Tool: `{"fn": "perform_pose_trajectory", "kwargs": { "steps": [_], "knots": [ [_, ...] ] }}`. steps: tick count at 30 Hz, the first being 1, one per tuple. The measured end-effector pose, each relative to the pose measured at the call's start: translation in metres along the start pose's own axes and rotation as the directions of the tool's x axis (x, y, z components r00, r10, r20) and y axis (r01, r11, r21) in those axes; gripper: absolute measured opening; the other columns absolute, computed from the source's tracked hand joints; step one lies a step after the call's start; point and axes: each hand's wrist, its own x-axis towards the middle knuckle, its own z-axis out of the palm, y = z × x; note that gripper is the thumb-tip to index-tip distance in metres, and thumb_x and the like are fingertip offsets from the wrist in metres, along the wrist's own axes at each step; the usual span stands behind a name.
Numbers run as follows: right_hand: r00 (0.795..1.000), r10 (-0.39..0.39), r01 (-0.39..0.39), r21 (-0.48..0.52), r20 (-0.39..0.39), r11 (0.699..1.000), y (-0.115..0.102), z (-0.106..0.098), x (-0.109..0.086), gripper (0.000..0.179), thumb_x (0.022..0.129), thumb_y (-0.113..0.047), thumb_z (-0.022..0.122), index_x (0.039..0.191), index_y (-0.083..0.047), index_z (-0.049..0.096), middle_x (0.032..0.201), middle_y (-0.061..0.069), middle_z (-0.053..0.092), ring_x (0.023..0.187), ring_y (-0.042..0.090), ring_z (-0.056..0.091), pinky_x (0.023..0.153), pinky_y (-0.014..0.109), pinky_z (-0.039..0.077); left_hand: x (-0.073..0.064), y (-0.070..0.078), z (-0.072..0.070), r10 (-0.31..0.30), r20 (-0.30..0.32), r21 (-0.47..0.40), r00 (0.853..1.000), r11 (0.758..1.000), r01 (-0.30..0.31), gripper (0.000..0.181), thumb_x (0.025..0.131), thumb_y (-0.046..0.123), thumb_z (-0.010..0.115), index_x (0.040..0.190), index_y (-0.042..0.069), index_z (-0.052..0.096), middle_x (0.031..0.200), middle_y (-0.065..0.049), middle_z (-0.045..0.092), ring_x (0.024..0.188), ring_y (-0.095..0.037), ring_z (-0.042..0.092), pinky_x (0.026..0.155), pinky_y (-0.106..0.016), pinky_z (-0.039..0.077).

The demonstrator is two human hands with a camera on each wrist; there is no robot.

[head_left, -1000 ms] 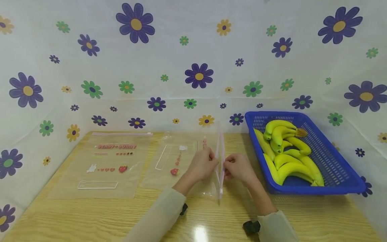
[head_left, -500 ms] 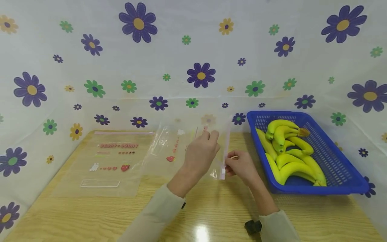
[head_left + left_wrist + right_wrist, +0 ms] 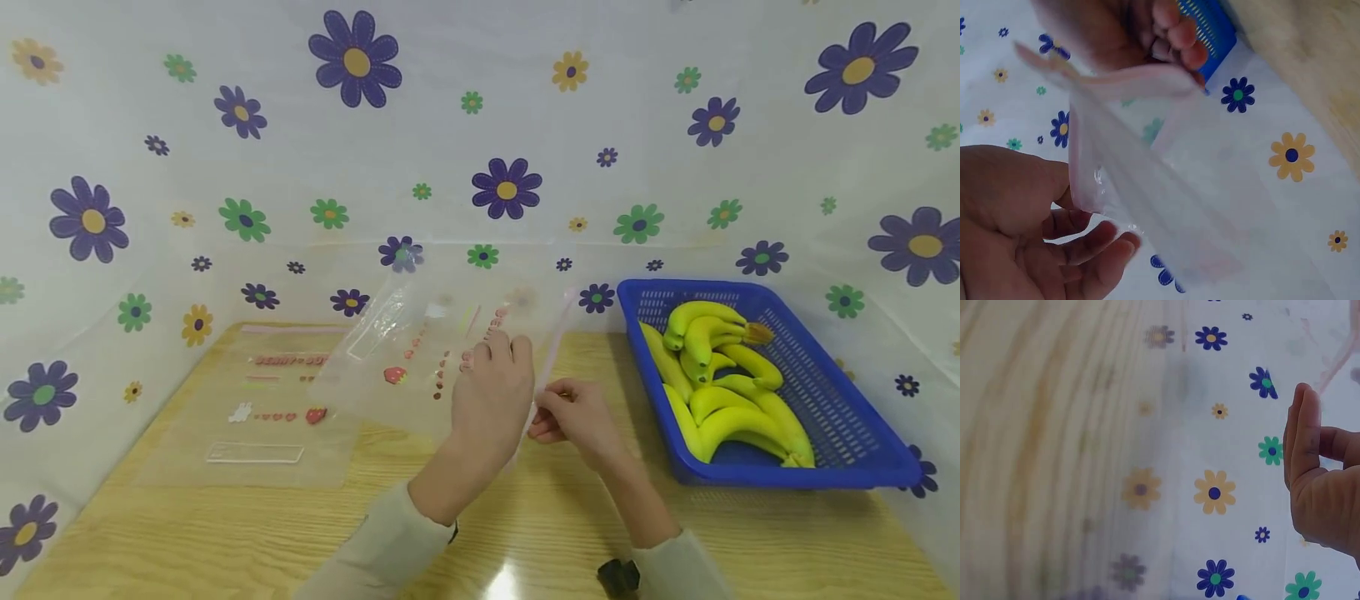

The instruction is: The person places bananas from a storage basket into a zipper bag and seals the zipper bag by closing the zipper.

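Note:
A clear zip bag (image 3: 405,396) with strawberry and bunny print and a pink zip strip (image 3: 557,342) is lifted at a slant off the table. My left hand (image 3: 487,400) lies over its printed side near the mouth, the bag's edge between thumb and fingers in the left wrist view. My right hand (image 3: 581,421) pinches the lower end of the zip strip. The bag's mouth gapes somewhat in the left wrist view. The right wrist view shows the right hand (image 3: 1325,487) at its edge, with fingertips together. A matching zip bag (image 3: 255,467) lies flat at the left, partly covered.
A blue basket (image 3: 795,478) of yellow bananas (image 3: 738,421) stands on the wooden table (image 3: 247,546) at the right. Behind it rises a white flowered cloth (image 3: 442,133), enclosing the back and sides. A black wrist device (image 3: 619,577) sits near the right sleeve.
The held bag has risen and tilted, and its left side overlaps the flat bag. My left hand moved up along the mouth; my right hand shifted slightly left along the zip strip.

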Motion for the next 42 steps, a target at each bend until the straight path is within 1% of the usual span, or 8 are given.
{"fn": "perform_pose_trajectory", "kwargs": {
  "steps": [5, 16, 22, 29, 32, 35, 39, 42],
  "knots": [
    [1.000, 0.004, -0.005, 0.026, 0.002, 1.000, 0.001, 0.010, 0.001, 0.023, 0.097, -0.009, 0.057, 0.099, 0.012, 0.066, 0.068, 0.009, 0.065, 0.055, 0.015, 0.067, 0.055, 0.029, 0.060, -0.007, 0.000, 0.006, 0.040, 0.089, -0.006, 0.995, 0.999, -0.039, 0.022, 0.089, 0.013, 0.072, 0.091, 0.006, 0.052, 0.085, -0.007, 0.045, 0.066, -0.016, 0.044, 0.038, -0.017, 0.032],
    [0.999, 0.019, -0.019, 0.009, 0.046, 1.000, 0.002, 0.021, 0.004, 0.021, 0.096, -0.004, 0.058, 0.097, 0.014, 0.067, 0.065, 0.008, 0.066, 0.053, 0.012, 0.065, 0.054, 0.024, 0.058, -0.017, -0.009, 0.012, 0.084, 0.068, -0.141, 0.994, 0.987, -0.074, 0.029, 0.081, 0.000, 0.077, 0.095, 0.000, 0.052, 0.086, -0.009, 0.044, 0.058, -0.013, 0.041, 0.037, -0.015, 0.034],
    [0.997, 0.035, -0.039, 0.059, 0.061, 0.997, 0.001, 0.025, 0.004, 0.020, 0.095, -0.002, 0.058, 0.098, 0.017, 0.065, 0.060, 0.005, 0.063, 0.051, 0.011, 0.065, 0.052, 0.022, 0.057, -0.021, -0.024, 0.017, 0.089, -0.104, -0.145, 0.991, 0.984, -0.103, 0.031, 0.082, -0.002, 0.076, 0.099, -0.002, 0.051, 0.094, -0.013, 0.049, 0.062, -0.017, 0.049, 0.042, -0.016, 0.041],
    [0.995, 0.065, -0.073, 0.103, 0.076, 0.992, 0.001, 0.024, 0.005, 0.023, 0.094, 0.002, 0.057, 0.104, 0.022, 0.059, 0.061, 0.004, 0.064, 0.052, 0.009, 0.065, 0.052, 0.022, 0.057, -0.019, -0.052, 0.017, -0.070, -0.272, -0.174, 0.960, 0.984, 0.022, 0.013, 0.085, -0.008, 0.065, 0.093, -0.009, 0.055, 0.087, -0.016, 0.050, 0.060, -0.018, 0.054, 0.043, -0.019, 0.049],
    [0.995, 0.060, -0.069, 0.108, 0.084, 0.992, 0.001, 0.023, 0.005, 0.024, 0.094, 0.002, 0.057, 0.106, 0.023, 0.059, 0.062, 0.004, 0.065, 0.052, 0.010, 0.066, 0.052, 0.022, 0.057, -0.020, -0.064, 0.013, -0.153, -0.294, -0.285, 0.943, 0.956, 0.066, 0.011, 0.087, -0.010, 0.061, 0.094, -0.009, 0.053, 0.084, -0.018, 0.050, 0.058, -0.019, 0.051, 0.042, -0.023, 0.048],
    [0.995, 0.047, -0.056, 0.096, 0.086, 0.994, 0.001, 0.023, 0.004, 0.024, 0.094, 0.001, 0.057, 0.104, 0.022, 0.061, 0.062, 0.004, 0.065, 0.052, 0.010, 0.066, 0.053, 0.023, 0.057, -0.021, -0.072, 0.012, -0.223, -0.319, -0.434, 0.921, 0.898, 0.067, 0.011, 0.088, -0.010, 0.059, 0.097, -0.008, 0.052, 0.084, -0.018, 0.053, 0.055, -0.020, 0.051, 0.042, -0.027, 0.049],
    [0.995, 0.022, -0.026, 0.044, 0.102, 0.999, 0.002, 0.025, 0.002, 0.024, 0.093, 0.000, 0.058, 0.106, 0.020, 0.062, 0.068, 0.007, 0.068, 0.055, 0.011, 0.068, 0.055, 0.025, 0.059, -0.023, -0.077, 0.009, -0.190, -0.343, -0.497, 0.920, 0.868, -0.006, 0.016, 0.086, -0.013, 0.061, 0.100, -0.006, 0.056, 0.088, -0.019, 0.061, 0.060, -0.024, 0.059, 0.049, -0.032, 0.054],
    [0.994, 0.003, -0.005, 0.021, 0.113, 1.000, 0.002, 0.027, 0.001, 0.027, 0.094, -0.002, 0.059, 0.112, 0.019, 0.062, 0.074, 0.010, 0.070, 0.059, 0.012, 0.069, 0.058, 0.027, 0.060, -0.024, -0.079, 0.006, -0.119, -0.340, -0.478, 0.933, 0.876, -0.062, 0.017, 0.083, -0.016, 0.065, 0.094, -0.004, 0.060, 0.090, -0.018, 0.063, 0.063, -0.024, 0.062, 0.051, -0.031, 0.055]
  ]
}}
